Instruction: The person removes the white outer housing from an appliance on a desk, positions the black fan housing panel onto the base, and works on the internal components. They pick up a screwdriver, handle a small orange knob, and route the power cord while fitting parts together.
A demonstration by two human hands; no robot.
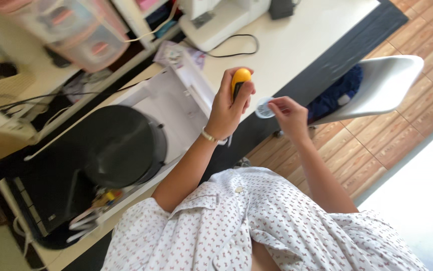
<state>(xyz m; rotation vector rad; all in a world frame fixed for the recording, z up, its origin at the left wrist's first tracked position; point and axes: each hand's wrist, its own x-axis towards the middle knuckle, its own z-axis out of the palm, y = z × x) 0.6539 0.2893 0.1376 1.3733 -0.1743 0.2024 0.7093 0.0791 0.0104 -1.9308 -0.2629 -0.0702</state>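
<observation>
Two hands up over the white table [297, 45] right now: my left hand [226, 108] wrapped tight round a yellow-handled tool [240, 80], my right hand [289, 115] pinching a small clear round disc [264, 108] just beside it, so lining them up carefully looks like the step.

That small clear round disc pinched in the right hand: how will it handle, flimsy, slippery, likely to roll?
The clear disc looks thin and see-through, so probably light and somewhat fragile. The right hand holds it only by fingertips at one edge, suggesting little weight. Its round, smooth-looking rim could let it slip or roll if dropped.
</observation>
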